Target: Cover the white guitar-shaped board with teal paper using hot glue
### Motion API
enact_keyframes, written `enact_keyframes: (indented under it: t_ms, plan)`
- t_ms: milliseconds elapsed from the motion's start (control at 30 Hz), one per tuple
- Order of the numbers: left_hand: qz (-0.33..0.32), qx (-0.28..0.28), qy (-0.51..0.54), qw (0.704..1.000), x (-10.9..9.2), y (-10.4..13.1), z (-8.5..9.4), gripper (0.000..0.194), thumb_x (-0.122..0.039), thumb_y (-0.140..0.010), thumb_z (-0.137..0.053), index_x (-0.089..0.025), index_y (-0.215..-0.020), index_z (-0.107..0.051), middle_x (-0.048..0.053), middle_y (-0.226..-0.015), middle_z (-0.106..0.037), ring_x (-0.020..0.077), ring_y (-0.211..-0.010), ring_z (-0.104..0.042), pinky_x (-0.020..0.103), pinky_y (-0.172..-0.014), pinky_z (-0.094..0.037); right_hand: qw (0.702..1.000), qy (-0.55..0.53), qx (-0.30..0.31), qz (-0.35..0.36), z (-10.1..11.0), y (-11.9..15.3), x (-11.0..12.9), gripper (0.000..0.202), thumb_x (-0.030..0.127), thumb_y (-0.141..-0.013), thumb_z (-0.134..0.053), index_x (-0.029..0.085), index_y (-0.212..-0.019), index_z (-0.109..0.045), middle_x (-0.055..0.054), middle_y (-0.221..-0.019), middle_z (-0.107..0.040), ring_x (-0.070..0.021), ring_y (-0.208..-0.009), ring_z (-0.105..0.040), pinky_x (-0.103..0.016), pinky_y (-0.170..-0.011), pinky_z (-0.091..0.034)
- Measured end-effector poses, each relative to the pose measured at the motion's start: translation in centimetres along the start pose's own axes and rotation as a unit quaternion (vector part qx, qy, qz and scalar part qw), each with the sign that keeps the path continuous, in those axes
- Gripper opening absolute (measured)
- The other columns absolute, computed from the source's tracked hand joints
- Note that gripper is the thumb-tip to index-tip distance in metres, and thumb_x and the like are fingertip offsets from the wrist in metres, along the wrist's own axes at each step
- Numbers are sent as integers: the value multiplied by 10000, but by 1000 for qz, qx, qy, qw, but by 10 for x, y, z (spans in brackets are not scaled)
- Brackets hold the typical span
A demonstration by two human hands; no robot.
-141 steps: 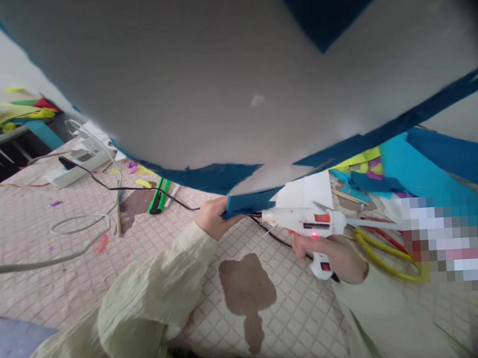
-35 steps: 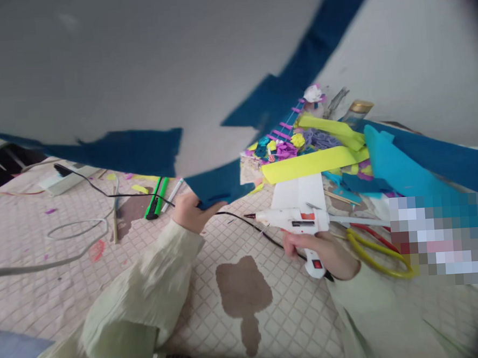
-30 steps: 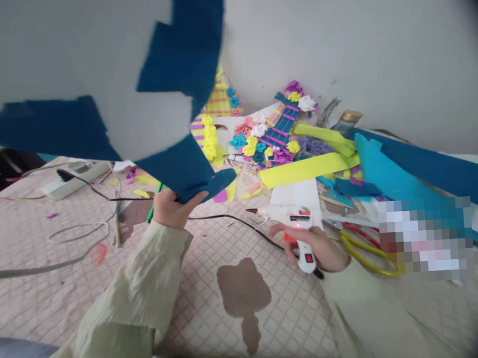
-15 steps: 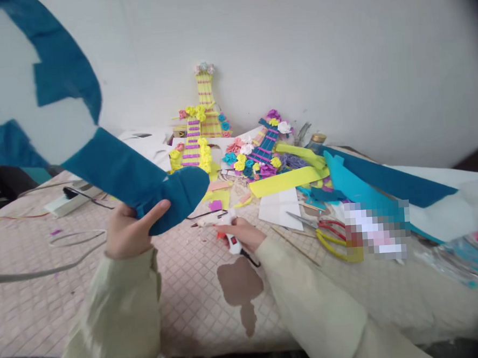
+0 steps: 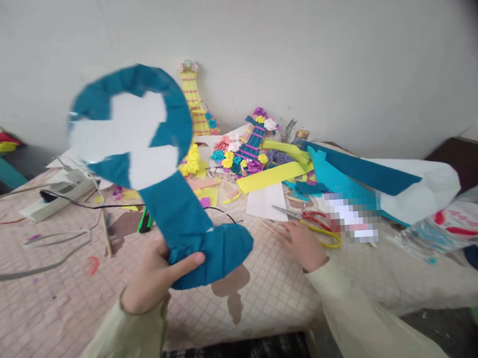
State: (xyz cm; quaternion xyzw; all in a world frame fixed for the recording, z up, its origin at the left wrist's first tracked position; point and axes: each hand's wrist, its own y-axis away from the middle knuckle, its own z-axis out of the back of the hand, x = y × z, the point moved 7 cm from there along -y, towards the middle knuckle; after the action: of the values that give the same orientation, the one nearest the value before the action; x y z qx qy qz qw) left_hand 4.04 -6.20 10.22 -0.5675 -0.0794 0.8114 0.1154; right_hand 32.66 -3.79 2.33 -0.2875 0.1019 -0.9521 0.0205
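Observation:
My left hand (image 5: 155,270) grips the lower part of a teal-and-white paper shape (image 5: 178,207), thumb on its front. The shape stands upright, with a round top, a straight neck and a rounded foot pointing right. My right hand (image 5: 303,244) is low over the table, its fingers at a thin wooden stick (image 5: 268,229); whether they hold it is too blurred to tell. Scissors with red and yellow handles (image 5: 321,232) lie just beyond that hand, beside a white paper sheet (image 5: 267,201).
Yellow strips (image 5: 275,177), a flowered blue craft piece (image 5: 253,143) and a tall yellow one (image 5: 191,95) are at the back. Teal and white paper (image 5: 368,171) lies right, near a plastic bag (image 5: 456,228). A power strip (image 5: 62,198) with cables is at left.
The paper shape has swung right and down, fully into view. My right hand has let go of the white glue gun and moved right to the stick. The view has shifted.

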Motion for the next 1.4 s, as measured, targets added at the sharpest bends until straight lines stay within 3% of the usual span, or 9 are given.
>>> enact_keyframes:
  t_ms: [100, 200, 333, 433, 567, 733, 1033, 1233, 1400]
  plan:
    - [58, 111, 118, 985, 10, 1, -47, 231, -289, -602, -726, -199, -810, -682, 35, -810, -725, 231, -739, -682, 324, -616, -585, 998, 48, -31, 9, 2, 17, -28, 107, 223, -781, -479, 183, -758, -577, -96, -821, -588, -234, -831, -530, -379, -776, -406]
    - [98, 154, 174, 968, 13, 5, -77, 260, -289, -602, -732, -196, -836, -668, 38, -844, -720, 232, -791, -677, 342, -660, -582, 995, 75, -61, 16, 12, 29, -40, 152, 247, -803, -432, 186, -716, -540, -95, -759, -567, -245, -784, -528, -408, -740, -423]
    - [144, 175, 231, 946, 22, 15, -99, 276, -295, -593, -743, -187, -832, -660, 38, -855, -716, 216, -788, -674, 331, -667, -577, 985, 83, -151, -8, 61, 50, -42, 219, 319, -841, -391, 160, -873, -539, -131, -842, -598, -257, -761, -562, -416, -674, -448]
    - [190, 155, 273, 930, 32, 20, -108, 291, -305, -578, -754, -177, -819, -654, 41, -833, -716, 207, -758, -676, 323, -659, -574, 979, 50, -198, -4, 95, 75, -19, 255, 370, -841, -443, 192, -997, -536, -97, -882, -625, -228, -713, -600, -377, -650, -468]
    - [209, 155, 275, 926, 34, 21, -122, 308, -310, -556, -765, -173, -811, -657, 45, -821, -714, 206, -747, -672, 324, -646, -572, 981, 15, -131, 142, 92, 100, 47, 140, 250, -842, -483, 236, -971, -536, -47, -859, -625, -176, -727, -617, -287, -654, -489]
    - [176, 160, 242, 941, 26, 21, -130, 187, -278, -554, -760, -173, -613, -618, 3, -680, -694, 169, -637, -649, 287, -588, -554, 958, 49, -126, 251, 76, 104, 90, 192, 116, -827, -500, 207, -983, -566, -76, -929, -589, -169, -849, -602, -266, -740, -484]
    - [146, 183, 251, 939, 14, 25, -128, 277, -287, -617, -730, -146, -847, -665, 52, -910, -700, 201, -842, -643, 295, -729, -527, 959, 45, -121, 253, 62, 91, 89, 175, 89, -812, -534, 193, -926, -617, -41, -850, -605, -137, -779, -595, -266, -724, -480]
    - [175, 165, 272, 932, 20, 28, -127, 250, -348, -673, -677, -113, -747, -634, 43, -725, -666, 143, -643, -591, 247, -593, -482, 966, 26, -106, 236, 57, 84, 86, 153, 89, -806, -544, 167, -897, -638, -36, -764, -572, -127, -709, -565, -263, -661, -473]
    - [174, 151, 289, 929, 25, 26, -127, 258, -366, -683, -665, -115, -730, -629, 31, -705, -636, 124, -624, -549, 234, -583, -450, 945, 63, -157, 280, 60, 84, 95, 156, 58, -742, -612, 139, -866, -662, -70, -736, -595, -194, -792, -542, -362, -726, -464]
